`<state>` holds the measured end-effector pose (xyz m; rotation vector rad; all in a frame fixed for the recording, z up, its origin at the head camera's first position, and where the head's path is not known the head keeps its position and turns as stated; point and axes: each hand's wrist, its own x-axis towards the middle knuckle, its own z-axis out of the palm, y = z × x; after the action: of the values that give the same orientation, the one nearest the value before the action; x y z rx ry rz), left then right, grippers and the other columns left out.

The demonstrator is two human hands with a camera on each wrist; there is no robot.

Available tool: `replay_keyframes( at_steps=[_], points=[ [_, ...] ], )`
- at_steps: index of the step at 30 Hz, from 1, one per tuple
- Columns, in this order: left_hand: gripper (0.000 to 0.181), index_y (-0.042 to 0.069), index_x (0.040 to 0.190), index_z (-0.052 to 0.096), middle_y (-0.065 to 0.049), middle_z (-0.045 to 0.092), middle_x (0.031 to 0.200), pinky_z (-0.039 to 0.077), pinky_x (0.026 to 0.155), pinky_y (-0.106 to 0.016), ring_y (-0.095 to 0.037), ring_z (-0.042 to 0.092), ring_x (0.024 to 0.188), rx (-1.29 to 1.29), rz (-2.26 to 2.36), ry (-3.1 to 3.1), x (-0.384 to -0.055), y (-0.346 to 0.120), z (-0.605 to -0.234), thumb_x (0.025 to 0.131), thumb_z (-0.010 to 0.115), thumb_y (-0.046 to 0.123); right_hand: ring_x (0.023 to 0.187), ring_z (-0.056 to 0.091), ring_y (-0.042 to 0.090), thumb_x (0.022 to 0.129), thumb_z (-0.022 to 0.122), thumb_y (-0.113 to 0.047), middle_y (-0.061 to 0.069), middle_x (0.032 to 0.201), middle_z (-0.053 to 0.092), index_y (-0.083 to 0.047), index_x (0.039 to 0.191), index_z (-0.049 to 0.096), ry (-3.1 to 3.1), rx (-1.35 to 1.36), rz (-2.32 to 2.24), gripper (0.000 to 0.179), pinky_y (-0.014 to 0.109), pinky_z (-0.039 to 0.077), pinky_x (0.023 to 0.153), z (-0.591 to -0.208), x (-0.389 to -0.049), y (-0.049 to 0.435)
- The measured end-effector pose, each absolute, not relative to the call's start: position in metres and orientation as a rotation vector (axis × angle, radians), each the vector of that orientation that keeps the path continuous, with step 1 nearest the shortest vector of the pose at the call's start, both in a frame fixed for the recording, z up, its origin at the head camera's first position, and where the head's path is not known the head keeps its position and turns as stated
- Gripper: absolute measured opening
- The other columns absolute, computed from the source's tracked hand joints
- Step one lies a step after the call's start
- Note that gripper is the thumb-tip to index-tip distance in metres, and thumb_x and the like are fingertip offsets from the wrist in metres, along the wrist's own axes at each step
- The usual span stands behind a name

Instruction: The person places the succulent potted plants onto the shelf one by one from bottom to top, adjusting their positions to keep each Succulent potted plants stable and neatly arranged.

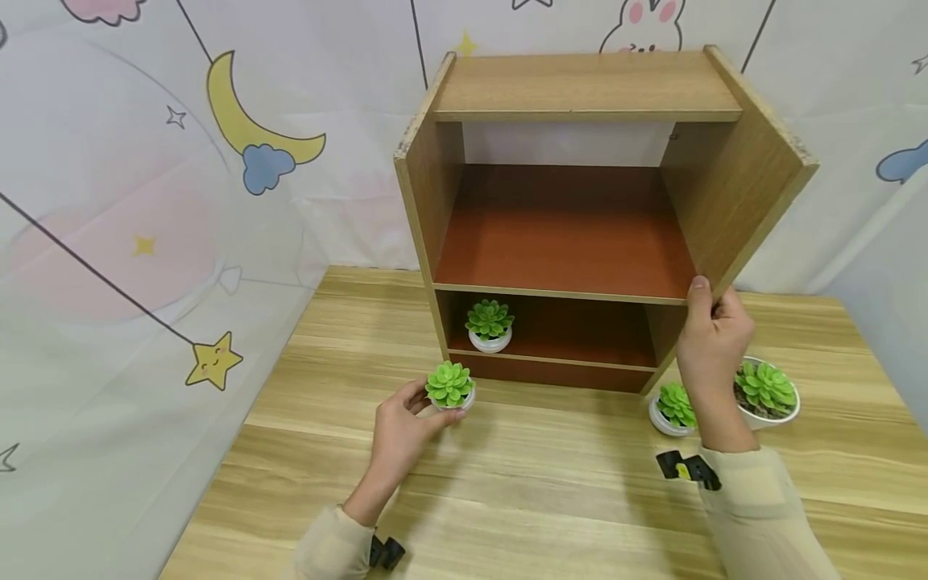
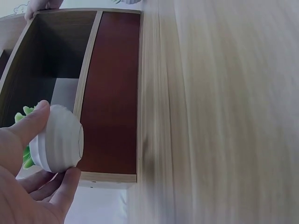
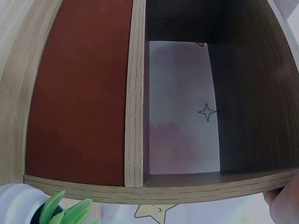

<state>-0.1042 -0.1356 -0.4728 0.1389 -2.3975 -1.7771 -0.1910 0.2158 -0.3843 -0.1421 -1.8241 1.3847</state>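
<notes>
My left hand (image 1: 401,427) holds a small potted succulent (image 1: 449,385) by its white pot, in front of the lower left of a wooden shelf unit (image 1: 573,292). In the left wrist view, thumb and fingers span the tilted white pot (image 2: 63,140). My right hand (image 1: 714,342) grips the front edge of the unit's right side panel, at the height of the middle board. Another potted succulent (image 1: 490,326) stands at the left end of the lower compartment. The upper compartment has a red-brown floor (image 1: 565,229).
Right of the unit, a small potted succulent (image 1: 674,409) and a larger oval planter (image 1: 767,395) stand on the wood-grain table (image 1: 544,483), partly behind my right forearm. A cartoon-printed cloth (image 1: 145,201) hangs behind and at the left.
</notes>
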Motion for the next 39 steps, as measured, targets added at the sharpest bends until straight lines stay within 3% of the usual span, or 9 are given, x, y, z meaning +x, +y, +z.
replay_keyframes(
  at_steps=[12, 39],
  points=[
    [0.081, -0.008, 0.128, 0.06, -0.021, 0.062, 0.123, 0.051, 0.091, -0.04, -0.029, 0.064, 0.106, 0.113, -1.821, -2.383, -0.099, -0.117, -0.47, 0.063, 0.095, 0.025, 0.063, 0.042, 0.01, 0.099, 0.057, -0.019, 0.0, 0.064, 0.048, 0.003, 0.073, 0.057, -1.83, -0.14, 1.38, 0.034, 0.024, 0.028, 0.052, -0.385, -0.191, 0.215],
    [0.064, 0.002, 0.114, 0.069, -0.009, 0.067, 0.111, 0.053, 0.087, -0.044, -0.019, 0.067, 0.094, 0.021, -1.739, -2.275, -0.106, -0.083, -0.466, 0.06, 0.096, 0.025, 0.063, 0.042, 0.01, 0.099, 0.057, -0.018, 0.002, 0.065, 0.047, 0.003, 0.073, 0.056, -1.827, -0.144, 1.377, 0.034, 0.023, 0.028, 0.052, -0.384, -0.19, 0.215]
  ],
)
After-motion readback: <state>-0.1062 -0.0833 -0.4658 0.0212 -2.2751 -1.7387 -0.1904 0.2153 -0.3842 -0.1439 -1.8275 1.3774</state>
